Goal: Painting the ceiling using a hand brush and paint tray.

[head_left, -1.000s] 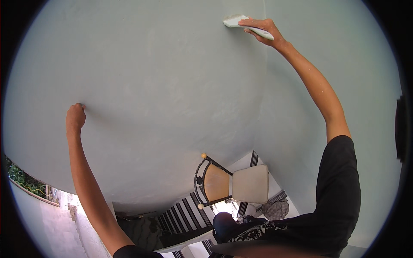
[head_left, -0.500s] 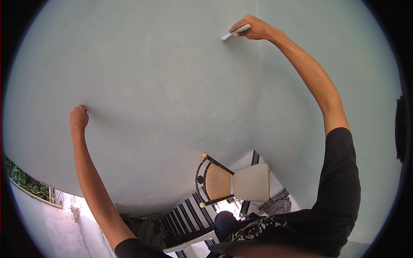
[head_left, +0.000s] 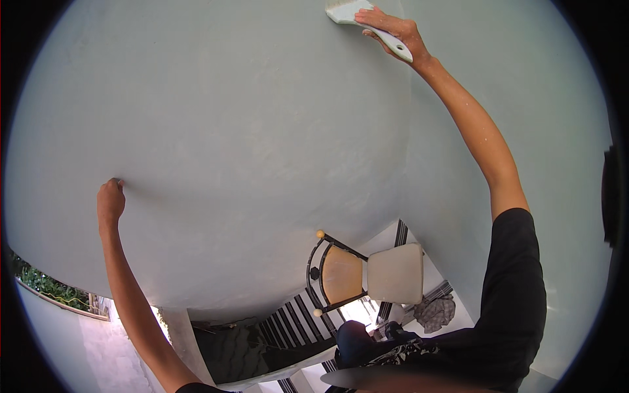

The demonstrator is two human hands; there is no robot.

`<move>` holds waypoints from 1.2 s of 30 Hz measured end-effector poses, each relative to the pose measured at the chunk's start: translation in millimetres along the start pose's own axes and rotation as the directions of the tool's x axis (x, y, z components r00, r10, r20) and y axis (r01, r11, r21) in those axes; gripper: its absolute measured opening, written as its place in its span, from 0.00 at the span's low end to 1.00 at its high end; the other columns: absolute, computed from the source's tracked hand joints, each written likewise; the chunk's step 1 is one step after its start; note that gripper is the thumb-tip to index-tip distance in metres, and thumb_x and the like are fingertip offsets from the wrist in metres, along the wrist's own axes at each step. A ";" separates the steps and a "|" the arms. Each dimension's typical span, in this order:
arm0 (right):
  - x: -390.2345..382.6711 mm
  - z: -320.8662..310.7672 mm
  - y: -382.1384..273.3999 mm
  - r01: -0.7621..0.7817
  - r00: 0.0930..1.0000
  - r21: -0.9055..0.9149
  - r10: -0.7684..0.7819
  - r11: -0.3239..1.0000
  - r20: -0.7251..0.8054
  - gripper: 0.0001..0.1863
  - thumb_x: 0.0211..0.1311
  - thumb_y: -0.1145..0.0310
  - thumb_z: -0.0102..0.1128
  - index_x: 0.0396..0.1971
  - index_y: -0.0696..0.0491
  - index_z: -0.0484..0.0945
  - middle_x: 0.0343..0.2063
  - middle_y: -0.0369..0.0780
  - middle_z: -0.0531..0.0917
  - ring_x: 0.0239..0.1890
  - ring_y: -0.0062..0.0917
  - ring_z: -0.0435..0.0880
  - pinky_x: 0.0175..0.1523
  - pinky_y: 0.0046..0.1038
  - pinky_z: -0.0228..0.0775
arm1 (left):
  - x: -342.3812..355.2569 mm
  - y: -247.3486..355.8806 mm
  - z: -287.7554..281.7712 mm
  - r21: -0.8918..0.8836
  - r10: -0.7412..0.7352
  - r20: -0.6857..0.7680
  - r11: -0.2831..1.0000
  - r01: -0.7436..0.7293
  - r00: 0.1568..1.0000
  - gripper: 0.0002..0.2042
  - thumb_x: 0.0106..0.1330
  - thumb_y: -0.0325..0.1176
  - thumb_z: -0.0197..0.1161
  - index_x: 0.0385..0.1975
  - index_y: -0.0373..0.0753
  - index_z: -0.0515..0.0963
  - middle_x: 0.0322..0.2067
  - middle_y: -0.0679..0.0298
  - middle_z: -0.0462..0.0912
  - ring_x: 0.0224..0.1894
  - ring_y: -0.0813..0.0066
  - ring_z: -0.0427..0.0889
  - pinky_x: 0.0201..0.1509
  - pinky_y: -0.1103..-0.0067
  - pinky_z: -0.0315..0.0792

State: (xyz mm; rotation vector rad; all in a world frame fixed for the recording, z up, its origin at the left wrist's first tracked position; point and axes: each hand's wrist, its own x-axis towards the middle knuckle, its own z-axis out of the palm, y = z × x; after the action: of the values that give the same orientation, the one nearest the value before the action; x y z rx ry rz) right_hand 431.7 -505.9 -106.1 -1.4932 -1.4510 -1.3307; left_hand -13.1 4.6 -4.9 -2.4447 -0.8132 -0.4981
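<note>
My right hand (head_left: 395, 31) is raised high near the wall corner and grips a white paintbrush (head_left: 393, 46) by its handle. The brush's wide head is up against the pale grey-green wall (head_left: 249, 118), cut off by the top edge of the view. Lower down on the left, my left hand (head_left: 111, 200) is closed in a fist close to the same wall. A tiny dark bit shows at its fingertips, but I cannot make out what it is. A soft shadow spreads over the wall beside that fist.
Below me stands a chair (head_left: 395, 274) with a pale seat, tan backrest and black frame. A crumpled grey cloth (head_left: 434, 313) lies beside it on black-and-white striped tiles. A second wall (head_left: 511, 85) meets the first on the right. Green plants (head_left: 52, 288) show through an opening at left.
My right hand has risen and turned, so the brush's broad face and handle hole now show. My left fist sits slightly lower and further left. The view has shifted a little.
</note>
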 end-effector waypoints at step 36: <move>-29.8 19.3 -20.2 0.031 0.999 0.056 -0.030 0.998 -0.020 0.14 0.58 0.73 0.62 0.45 0.52 0.82 0.43 0.39 0.85 0.48 0.31 0.83 0.59 0.34 0.72 | 4.8 -25.8 9.9 0.116 0.031 0.059 0.993 -0.038 0.998 0.14 0.71 0.36 0.50 0.35 0.30 0.76 0.34 0.45 0.80 0.39 0.44 0.78 0.40 0.58 0.72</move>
State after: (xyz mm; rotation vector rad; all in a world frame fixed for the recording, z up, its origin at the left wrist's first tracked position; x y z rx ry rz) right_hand 420.2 -493.2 -143.3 -1.4237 -1.4927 -1.3081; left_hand -24.1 30.2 -1.4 -2.3702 -0.7989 -0.3591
